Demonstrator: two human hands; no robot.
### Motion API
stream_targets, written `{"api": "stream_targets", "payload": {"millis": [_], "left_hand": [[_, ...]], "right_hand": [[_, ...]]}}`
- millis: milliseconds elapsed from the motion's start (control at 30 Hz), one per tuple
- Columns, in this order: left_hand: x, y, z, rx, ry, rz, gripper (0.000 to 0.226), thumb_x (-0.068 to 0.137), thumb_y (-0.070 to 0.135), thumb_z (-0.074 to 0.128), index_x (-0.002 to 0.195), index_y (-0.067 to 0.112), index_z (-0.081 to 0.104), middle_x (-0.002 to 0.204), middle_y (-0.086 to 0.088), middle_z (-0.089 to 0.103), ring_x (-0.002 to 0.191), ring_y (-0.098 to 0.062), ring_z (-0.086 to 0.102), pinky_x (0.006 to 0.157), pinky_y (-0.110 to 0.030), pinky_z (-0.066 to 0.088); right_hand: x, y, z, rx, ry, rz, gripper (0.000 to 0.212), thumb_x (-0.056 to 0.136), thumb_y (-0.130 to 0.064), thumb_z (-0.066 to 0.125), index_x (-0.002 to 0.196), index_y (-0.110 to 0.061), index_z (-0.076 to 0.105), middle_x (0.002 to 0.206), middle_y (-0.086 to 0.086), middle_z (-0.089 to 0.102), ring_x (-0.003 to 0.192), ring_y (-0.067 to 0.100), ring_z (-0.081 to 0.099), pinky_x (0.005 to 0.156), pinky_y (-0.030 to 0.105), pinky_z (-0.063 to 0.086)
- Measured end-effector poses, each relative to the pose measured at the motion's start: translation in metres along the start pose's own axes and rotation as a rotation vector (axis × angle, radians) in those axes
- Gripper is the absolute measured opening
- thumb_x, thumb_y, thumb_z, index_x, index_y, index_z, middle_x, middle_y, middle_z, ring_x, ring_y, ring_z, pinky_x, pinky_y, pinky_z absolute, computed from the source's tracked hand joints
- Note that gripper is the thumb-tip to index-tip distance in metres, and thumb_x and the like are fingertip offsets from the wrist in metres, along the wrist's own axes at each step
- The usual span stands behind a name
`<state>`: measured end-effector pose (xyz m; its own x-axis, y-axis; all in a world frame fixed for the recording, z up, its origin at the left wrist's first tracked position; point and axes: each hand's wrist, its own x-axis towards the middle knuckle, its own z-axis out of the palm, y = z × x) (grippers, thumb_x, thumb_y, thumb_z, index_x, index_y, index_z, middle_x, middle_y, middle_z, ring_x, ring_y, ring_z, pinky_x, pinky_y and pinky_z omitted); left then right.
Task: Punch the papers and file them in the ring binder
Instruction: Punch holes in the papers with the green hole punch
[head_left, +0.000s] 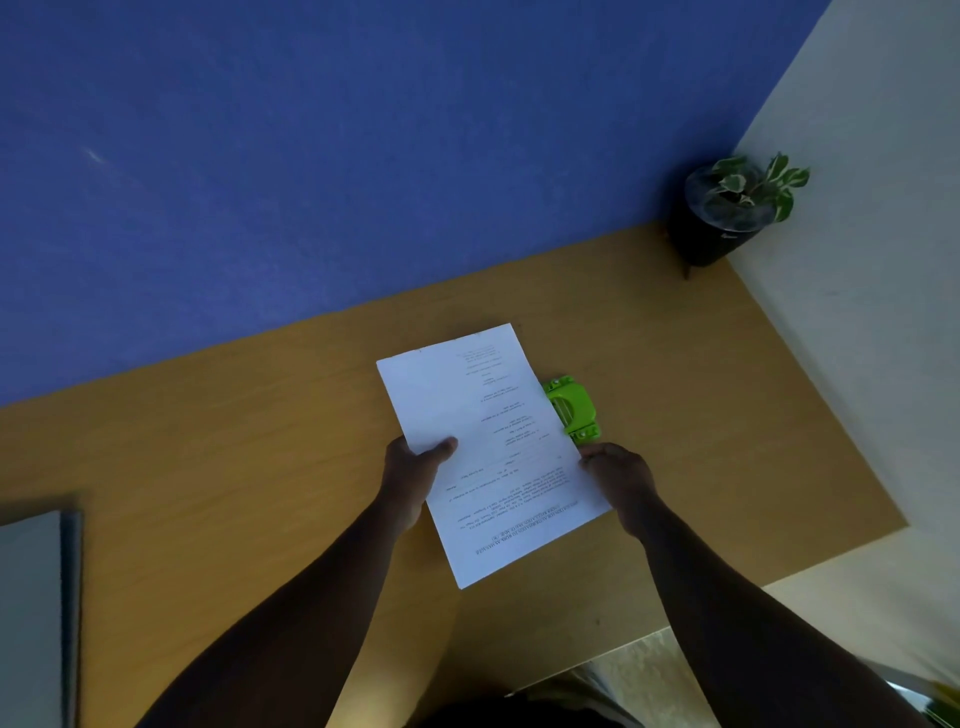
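Note:
A stack of white printed papers (483, 447) is held over the wooden desk (234, 467), its text upside down to me. My left hand (413, 478) grips the papers' left edge with the thumb on top. My right hand (618, 483) pinches the right edge near its lower part. A bright green hole punch (574, 410) sits on the desk at the papers' right edge, just above my right hand; the paper edge lies at or in its slot, I cannot tell which. A grey ring binder (36, 613) lies closed at the far left.
A dark pot with a green-and-white plant (727, 213) stands at the desk's back right corner. A blue partition (311, 156) rises behind the desk and a pale wall (857, 260) runs along its right side.

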<state>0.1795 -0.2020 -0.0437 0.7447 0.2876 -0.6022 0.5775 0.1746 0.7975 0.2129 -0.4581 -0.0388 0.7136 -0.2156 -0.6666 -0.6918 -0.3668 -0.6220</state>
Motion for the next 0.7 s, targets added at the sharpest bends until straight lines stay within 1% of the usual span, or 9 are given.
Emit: {"api": "stream_targets", "payload": {"millis": [100, 200, 267, 333, 400, 467, 567, 633, 700], "left_hand": [[0.001, 0.002, 0.001, 0.012, -0.024, 0.001, 0.027, 0.089, 0.012, 0.072, 0.114, 0.013, 0.063, 0.105, -0.001, 0.072, 0.095, -0.022, 0.069, 0.071, -0.033, 0.056], [0.001, 0.005, 0.004, 0.016, -0.037, 0.003, 0.026, 0.089, 0.012, 0.071, 0.114, 0.014, 0.063, 0.105, -0.001, 0.072, 0.095, -0.021, 0.069, 0.070, -0.031, 0.055], [0.001, 0.004, 0.006, 0.017, -0.041, -0.001, 0.026, 0.089, 0.013, 0.072, 0.114, 0.015, 0.064, 0.106, 0.000, 0.072, 0.096, -0.022, 0.069, 0.070, -0.031, 0.055], [0.003, 0.003, 0.006, 0.019, -0.041, -0.011, 0.026, 0.089, 0.014, 0.072, 0.113, 0.016, 0.064, 0.107, -0.001, 0.072, 0.096, -0.023, 0.069, 0.071, -0.032, 0.056], [0.004, 0.002, 0.006, 0.027, -0.042, -0.018, 0.025, 0.089, 0.014, 0.072, 0.112, 0.017, 0.064, 0.107, -0.001, 0.072, 0.096, -0.024, 0.069, 0.072, -0.034, 0.056], [0.004, 0.002, 0.006, 0.033, -0.033, -0.026, 0.024, 0.089, 0.015, 0.072, 0.111, 0.018, 0.063, 0.106, -0.002, 0.072, 0.096, -0.025, 0.068, 0.072, -0.035, 0.055], [0.005, 0.002, 0.005, 0.039, -0.014, -0.036, 0.026, 0.088, 0.015, 0.073, 0.112, 0.017, 0.063, 0.106, -0.002, 0.071, 0.096, -0.025, 0.067, 0.074, -0.036, 0.056], [0.006, 0.001, 0.005, 0.036, -0.011, -0.040, 0.030, 0.087, 0.015, 0.073, 0.114, 0.016, 0.063, 0.108, -0.003, 0.071, 0.098, -0.026, 0.067, 0.080, -0.040, 0.056], [0.006, 0.001, 0.005, 0.031, -0.002, -0.038, 0.029, 0.087, 0.015, 0.073, 0.114, 0.016, 0.063, 0.108, -0.003, 0.071, 0.098, -0.026, 0.067, 0.079, -0.039, 0.056]], "right_hand": [[0.003, 0.001, -0.001, -0.073, 0.023, -0.022, 0.020, 0.085, -0.018, 0.056, 0.091, -0.019, 0.075, 0.087, 0.003, 0.067, 0.084, 0.026, 0.057, 0.066, 0.030, 0.042], [0.006, 0.000, -0.004, -0.130, 0.081, -0.035, 0.020, 0.078, -0.021, 0.051, 0.073, -0.016, 0.069, 0.069, 0.005, 0.067, 0.074, 0.032, 0.062, 0.069, 0.039, 0.052], [0.010, -0.003, -0.007, -0.094, 0.106, -0.018, 0.020, 0.073, -0.021, 0.050, 0.070, -0.016, 0.069, 0.064, 0.003, 0.070, 0.073, 0.031, 0.068, 0.073, 0.045, 0.059], [0.013, -0.008, -0.009, -0.101, 0.144, -0.029, 0.024, 0.072, -0.024, 0.048, 0.078, -0.019, 0.071, 0.071, 0.003, 0.072, 0.078, 0.031, 0.069, 0.078, 0.043, 0.058], [0.016, -0.016, -0.011, -0.140, 0.179, -0.048, 0.029, 0.077, -0.027, 0.046, 0.091, -0.021, 0.071, 0.085, 0.006, 0.073, 0.086, 0.032, 0.067, 0.081, 0.037, 0.054], [0.019, -0.025, -0.012, -0.141, 0.175, -0.083, 0.030, 0.083, -0.030, 0.046, 0.100, -0.022, 0.069, 0.093, 0.007, 0.073, 0.090, 0.030, 0.066, 0.081, 0.032, 0.050], [0.022, -0.037, -0.010, -0.142, 0.168, -0.172, 0.033, 0.087, -0.039, 0.050, 0.107, -0.022, 0.070, 0.097, 0.006, 0.072, 0.093, 0.029, 0.066, 0.084, 0.035, 0.050], [0.021, -0.042, -0.009, -0.089, 0.181, -0.202, 0.029, 0.089, -0.039, 0.059, 0.108, -0.020, 0.071, 0.098, 0.003, 0.072, 0.094, 0.025, 0.065, 0.087, 0.037, 0.052], [0.021, -0.045, -0.008, -0.080, 0.186, -0.221, 0.027, 0.089, -0.037, 0.064, 0.107, -0.019, 0.073, 0.096, 0.000, 0.072, 0.093, 0.020, 0.064, 0.084, 0.033, 0.051]]}}
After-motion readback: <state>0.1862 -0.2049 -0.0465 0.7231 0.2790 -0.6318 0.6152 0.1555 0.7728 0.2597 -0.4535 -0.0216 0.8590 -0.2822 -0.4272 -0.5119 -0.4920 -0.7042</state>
